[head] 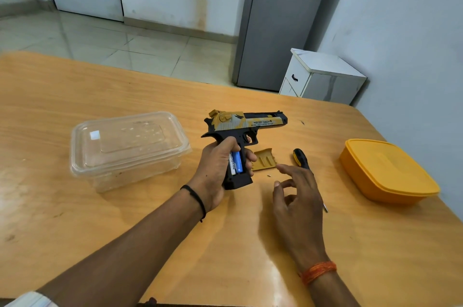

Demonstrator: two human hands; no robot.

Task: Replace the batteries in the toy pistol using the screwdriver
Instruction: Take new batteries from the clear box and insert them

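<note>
Bare forearms, black cord [198, 200] on left wrist; orange thread band [317, 271] on right

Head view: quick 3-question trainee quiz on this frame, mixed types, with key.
1. True or false: the cover is fitted on the pistol.
2. Which hand grips the pistol: A) left B) right?
3. Fill in: the screwdriver lies on the ____.

Key: 1 false, it lies on the table, batteries exposed; 2 A; 3 table.
</note>
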